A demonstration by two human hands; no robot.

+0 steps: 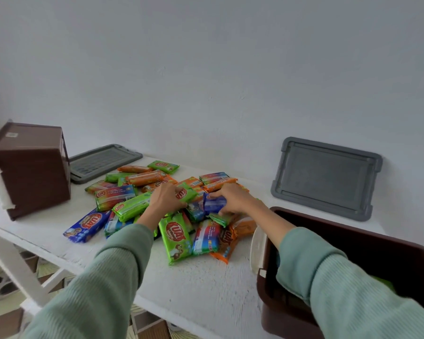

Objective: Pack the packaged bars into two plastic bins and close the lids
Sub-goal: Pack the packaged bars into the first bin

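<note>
White table (206,277), heaped glossy green, orange, blue packaged bars (176,238)

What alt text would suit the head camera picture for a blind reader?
A person's two hands reach into a pile of colourful packaged bars on a white table: left hand gripping a green packet, right hand a blue packet. An open brown plastic bin sits near right, a tipped brown bin far left, two grey lids behind.

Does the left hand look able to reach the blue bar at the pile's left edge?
Probably yes: the blue bar lies exposed on the table with nothing between it and the left hand, though that hand now grips a green bar.
</note>
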